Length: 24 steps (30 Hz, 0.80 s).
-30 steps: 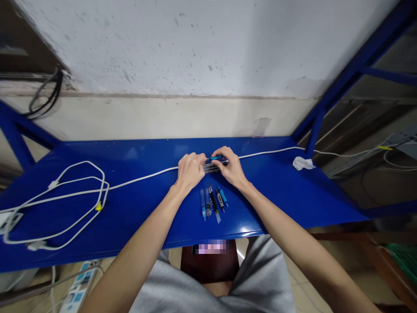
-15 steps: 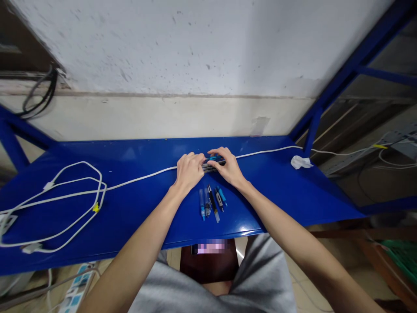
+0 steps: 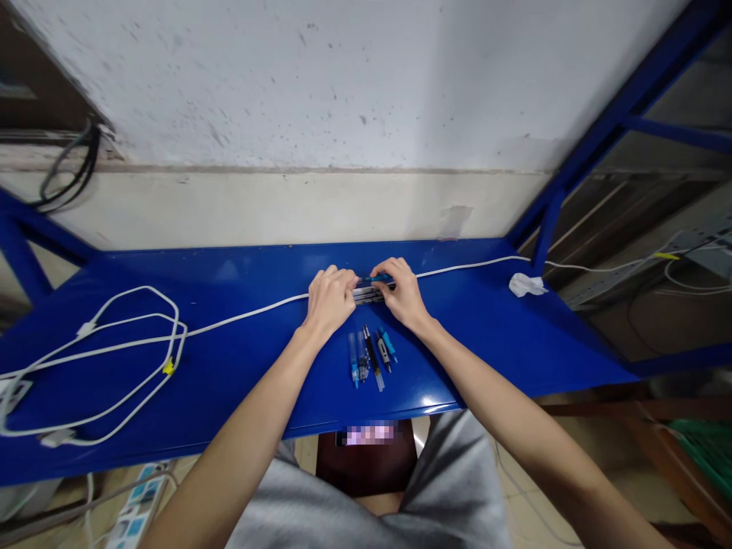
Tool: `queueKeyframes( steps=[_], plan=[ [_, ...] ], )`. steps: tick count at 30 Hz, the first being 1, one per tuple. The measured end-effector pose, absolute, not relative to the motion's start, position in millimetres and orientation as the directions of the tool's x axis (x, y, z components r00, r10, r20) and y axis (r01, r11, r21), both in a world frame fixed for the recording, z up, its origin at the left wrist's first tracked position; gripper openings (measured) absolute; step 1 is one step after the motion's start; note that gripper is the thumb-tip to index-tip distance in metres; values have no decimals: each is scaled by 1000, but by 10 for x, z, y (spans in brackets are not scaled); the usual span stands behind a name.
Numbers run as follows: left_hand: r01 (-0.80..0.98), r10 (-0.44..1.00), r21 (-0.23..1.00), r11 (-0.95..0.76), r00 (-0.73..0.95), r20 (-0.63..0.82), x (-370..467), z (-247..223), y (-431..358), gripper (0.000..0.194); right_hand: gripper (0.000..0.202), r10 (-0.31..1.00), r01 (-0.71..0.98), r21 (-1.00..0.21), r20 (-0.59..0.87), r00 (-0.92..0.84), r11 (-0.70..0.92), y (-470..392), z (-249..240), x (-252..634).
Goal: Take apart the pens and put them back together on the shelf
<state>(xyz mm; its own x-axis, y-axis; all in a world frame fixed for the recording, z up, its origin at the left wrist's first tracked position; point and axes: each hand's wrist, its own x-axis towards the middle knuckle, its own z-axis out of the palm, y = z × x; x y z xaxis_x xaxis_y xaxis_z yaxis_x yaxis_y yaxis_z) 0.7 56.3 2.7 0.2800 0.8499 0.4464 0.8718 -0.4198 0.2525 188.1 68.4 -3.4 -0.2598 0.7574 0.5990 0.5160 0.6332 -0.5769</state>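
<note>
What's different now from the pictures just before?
The left hand and right hand have drawn slightly apart at the fingertips since half a second ago, showing a little more of the blue pen between them. Neither visibly let go. The row of pens, white cable and crumpled tissue stayed put.

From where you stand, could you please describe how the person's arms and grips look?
The left forearm and right forearm are bare, with no sleeve, watch or bracelet in view. The left grip and right grip are ungloved hands without visible rings.
</note>
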Motion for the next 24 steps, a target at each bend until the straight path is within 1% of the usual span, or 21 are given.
queueKeyframes(
  steps=[5, 10, 12, 16, 19, 21, 24],
  plan=[
    [841, 836, 297, -452, 284, 469, 9, 29, 570, 32, 15, 764, 578, -535, 586, -272, 616, 707, -39, 1937],
    [840, 833, 300, -453, 279, 477, -12, 33, 563, 33, 34, 767, 554, -543, 540, -345, 631, 700, -56, 1935],
    [839, 828, 294, -458, 281, 486, -22, 35, 563, 33, 38, 770, 552, -544, 520, -369, 632, 694, -63, 1924],
    [843, 820, 283, -458, 278, 500, -27, 35, 569, 30, 40, 775, 568, -537, 515, -366, 624, 695, -82, 1913],
    [844, 825, 278, -459, 290, 485, -19, 34, 567, 29, 42, 768, 554, -537, 513, -383, 636, 692, -94, 1900],
    [852, 835, 267, -451, 297, 463, -9, 36, 558, 30, 40, 756, 540, -533, 513, -406, 651, 684, -97, 1883],
    [862, 844, 262, -434, 287, 453, 11, 42, 540, 30, 24, 757, 556, -519, 513, -405, 649, 674, -100, 1860]
  ],
)
